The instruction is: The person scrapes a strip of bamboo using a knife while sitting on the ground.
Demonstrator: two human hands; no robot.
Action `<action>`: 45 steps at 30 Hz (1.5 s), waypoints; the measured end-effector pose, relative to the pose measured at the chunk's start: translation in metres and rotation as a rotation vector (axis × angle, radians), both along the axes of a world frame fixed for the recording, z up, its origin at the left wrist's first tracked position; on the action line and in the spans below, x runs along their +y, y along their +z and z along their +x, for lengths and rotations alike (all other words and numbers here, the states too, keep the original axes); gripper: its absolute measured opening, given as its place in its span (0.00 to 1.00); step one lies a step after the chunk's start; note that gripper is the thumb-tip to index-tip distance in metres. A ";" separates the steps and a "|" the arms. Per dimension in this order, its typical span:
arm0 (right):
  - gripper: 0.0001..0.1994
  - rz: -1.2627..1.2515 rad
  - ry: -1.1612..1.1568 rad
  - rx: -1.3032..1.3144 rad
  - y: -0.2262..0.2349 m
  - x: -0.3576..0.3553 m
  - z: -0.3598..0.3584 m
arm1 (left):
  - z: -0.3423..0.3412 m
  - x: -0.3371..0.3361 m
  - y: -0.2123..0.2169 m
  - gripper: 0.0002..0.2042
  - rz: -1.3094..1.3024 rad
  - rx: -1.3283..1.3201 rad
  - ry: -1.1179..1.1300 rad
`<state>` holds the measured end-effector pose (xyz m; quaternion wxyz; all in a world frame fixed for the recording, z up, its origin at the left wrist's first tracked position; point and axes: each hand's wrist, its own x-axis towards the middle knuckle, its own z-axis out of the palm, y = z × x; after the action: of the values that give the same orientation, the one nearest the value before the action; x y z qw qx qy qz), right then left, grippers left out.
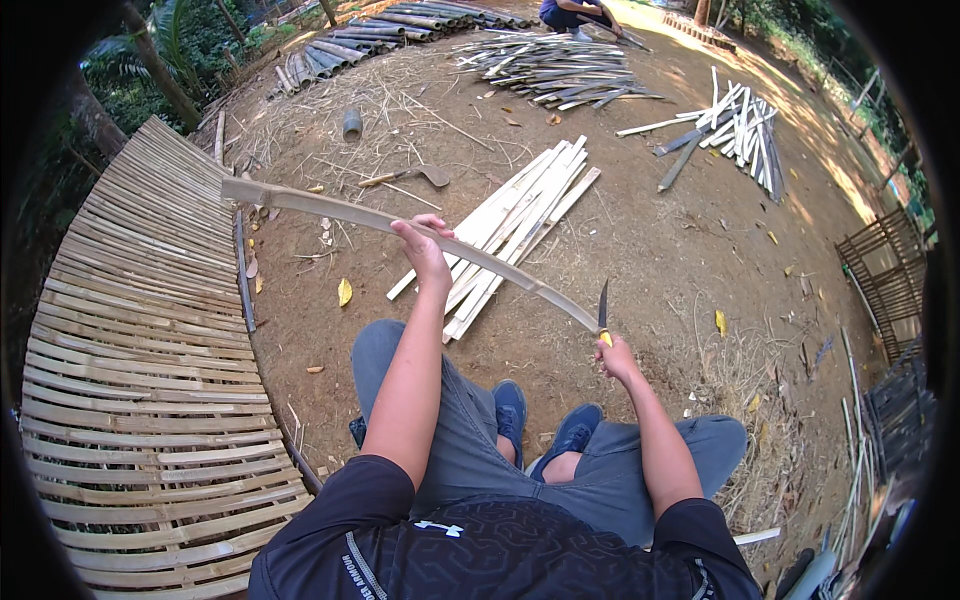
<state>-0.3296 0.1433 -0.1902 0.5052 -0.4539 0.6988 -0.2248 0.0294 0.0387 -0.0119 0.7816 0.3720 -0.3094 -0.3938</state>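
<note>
A long bamboo strip (330, 207) slants across in front of me, its far end up at the left and its near end low at the right. My left hand (428, 248) grips it near the middle, thumb and fingers around its edges. In my right hand (617, 358) is a knife (604, 310) with a yellow handle and a dark blade pointing up and away. The blade's base meets the strip's right end, or lies right beside it; I cannot tell which. Beneath the strip, a pile of pale split bamboo strips (520, 225) lies on the ground.
A slatted bamboo platform (150, 370) runs along my left. A hooked blade tool (405, 180) lies beyond the strip. Farther off are bamboo poles (390, 35), a dark strip heap (555, 70), a pale strip heap (745, 135) and a crouching person (575, 15). A woven rack (885, 265) stands right.
</note>
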 end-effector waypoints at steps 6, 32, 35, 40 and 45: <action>0.16 -0.002 -0.030 -0.031 0.029 -0.003 0.014 | -0.016 0.009 0.018 0.25 -0.020 0.249 -0.090; 0.15 -0.143 0.083 0.324 0.073 0.008 0.151 | -0.011 0.003 0.009 0.10 0.329 0.306 0.232; 0.15 -0.075 -0.125 0.320 0.019 0.002 0.113 | -0.026 0.006 0.016 0.13 0.298 0.285 0.188; 0.15 -0.088 0.164 0.279 0.081 0.018 0.126 | -0.015 0.010 0.014 0.11 0.275 0.263 0.187; 0.16 -0.090 -0.024 0.300 0.015 0.001 0.086 | -0.024 0.005 0.016 0.11 0.316 0.259 0.240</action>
<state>-0.2435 0.1446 -0.1756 0.3715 -0.4961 0.7610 -0.1916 0.0059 0.0440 0.0039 0.7880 0.4703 -0.0945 -0.3859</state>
